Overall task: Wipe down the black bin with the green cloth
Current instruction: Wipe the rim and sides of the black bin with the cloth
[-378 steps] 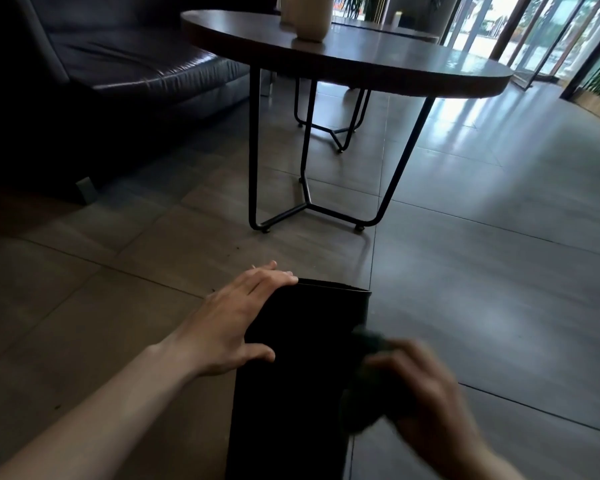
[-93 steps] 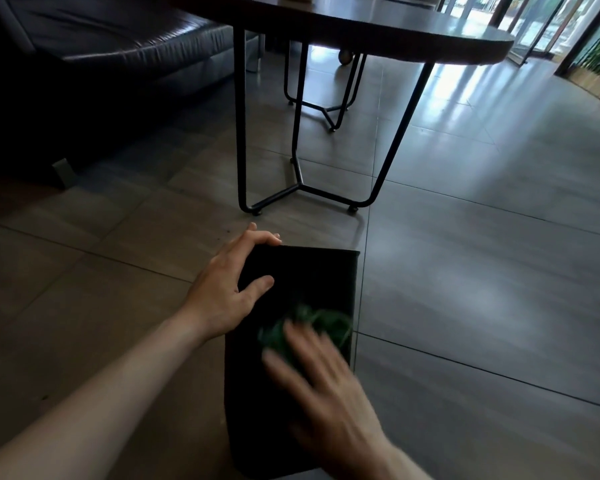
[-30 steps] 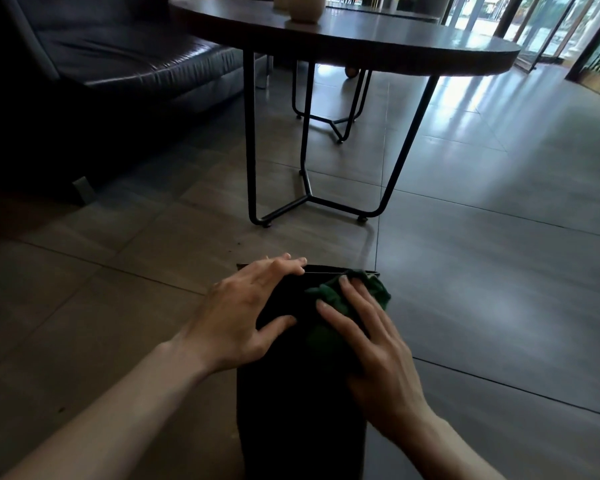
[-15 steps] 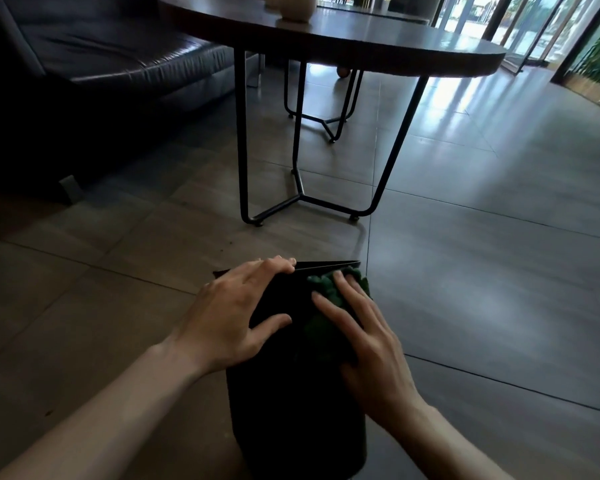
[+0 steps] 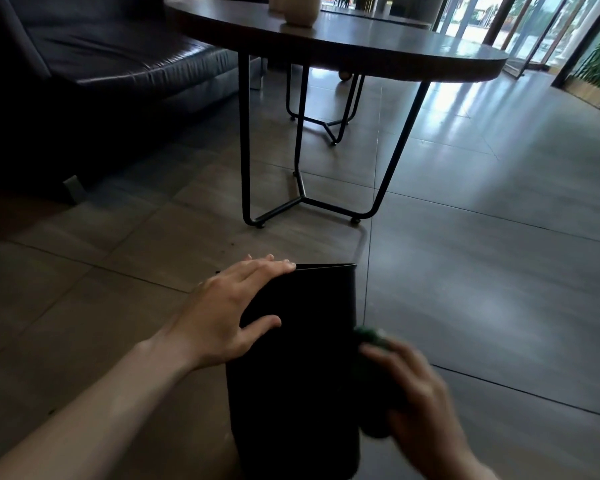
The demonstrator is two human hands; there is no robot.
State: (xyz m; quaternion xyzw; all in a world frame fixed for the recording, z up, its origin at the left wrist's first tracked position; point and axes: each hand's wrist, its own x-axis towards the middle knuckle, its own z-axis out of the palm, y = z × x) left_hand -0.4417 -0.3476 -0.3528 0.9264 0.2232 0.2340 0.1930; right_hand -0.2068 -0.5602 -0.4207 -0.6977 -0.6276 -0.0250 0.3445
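Black bin (image 5: 302,368) is seen on the tiled floor (image 5: 482,271), near the round table (image 5: 343,43). It is steadied by the left hand (image 5: 222,317), fingers spread flat. Green cloth (image 5: 371,336) is gripped by the blurred right hand (image 5: 420,407) against the bin's right side.

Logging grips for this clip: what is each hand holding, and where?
Left hand steadies the black bin at its top left corner. Right hand grips the bunched green cloth, blurred, against the bin's right side.
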